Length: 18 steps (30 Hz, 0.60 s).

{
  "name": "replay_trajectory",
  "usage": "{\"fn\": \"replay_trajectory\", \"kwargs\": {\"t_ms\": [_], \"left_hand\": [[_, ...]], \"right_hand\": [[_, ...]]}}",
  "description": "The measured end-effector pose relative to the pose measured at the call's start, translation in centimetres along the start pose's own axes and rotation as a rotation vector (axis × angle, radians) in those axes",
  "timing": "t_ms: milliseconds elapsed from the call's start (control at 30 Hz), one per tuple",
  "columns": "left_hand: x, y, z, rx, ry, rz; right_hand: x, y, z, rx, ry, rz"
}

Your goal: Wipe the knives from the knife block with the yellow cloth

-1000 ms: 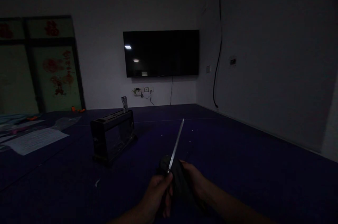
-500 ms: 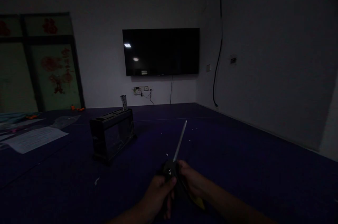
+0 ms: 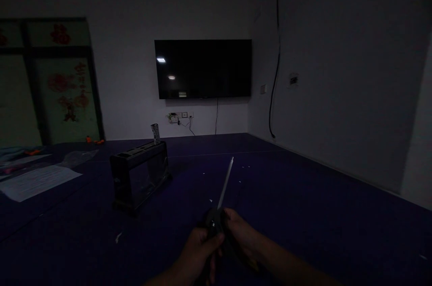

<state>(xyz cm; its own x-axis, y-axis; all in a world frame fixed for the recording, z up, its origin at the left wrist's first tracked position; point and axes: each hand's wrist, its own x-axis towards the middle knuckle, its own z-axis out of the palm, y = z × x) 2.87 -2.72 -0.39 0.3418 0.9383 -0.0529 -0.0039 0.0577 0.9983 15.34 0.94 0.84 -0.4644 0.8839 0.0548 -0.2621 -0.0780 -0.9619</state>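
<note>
Low in the middle of the head view, both hands are closed around a dark rounded tool [image 3: 213, 219]. From its top a long, narrow, pale strip [image 3: 225, 182] sticks out forward, like a tape or a blade; poor light hides which. My left hand [image 3: 199, 248] grips its left side, thumb across the body near a shiny round spot. On the right side my right hand [image 3: 241, 230] wraps around it, and a dark and yellow handle [image 3: 251, 264] shows below that hand. Some of the fingers are hidden.
On the dark blue floor, a black open-sided frame [image 3: 138, 182] stands to the left with a patterned cylinder [image 3: 155, 134] on top. Papers [image 3: 37, 180] and a clear plastic bag [image 3: 77, 158] lie farther left. White scraps [image 3: 118, 237] are scattered about. A television [image 3: 204, 69] hangs on the far wall.
The view has shifted slightly, so the room sits a little lower and farther left. Both hands keep hold of the tool, and its strip still points forward.
</note>
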Motion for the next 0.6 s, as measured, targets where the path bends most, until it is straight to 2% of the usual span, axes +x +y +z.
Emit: {"fn": "replay_trajectory", "kwargs": {"t_ms": [133, 400, 600], "left_hand": [[0.2, -0.1, 0.1, 0.014, -0.029, 0.019], [-0.2, 0.1, 0.0, 0.039, -0.044, 0.039], [0.2, 0.0, -0.3, 0.003, -0.024, 0.008]], "right_hand": [[-0.1, 0.0, 0.3, -0.030, 0.071, 0.007], [0.2, 0.4, -0.3, -0.021, 0.001, -0.025], [0.3, 1.0, -0.8, -0.033, 0.024, -0.022]]}}
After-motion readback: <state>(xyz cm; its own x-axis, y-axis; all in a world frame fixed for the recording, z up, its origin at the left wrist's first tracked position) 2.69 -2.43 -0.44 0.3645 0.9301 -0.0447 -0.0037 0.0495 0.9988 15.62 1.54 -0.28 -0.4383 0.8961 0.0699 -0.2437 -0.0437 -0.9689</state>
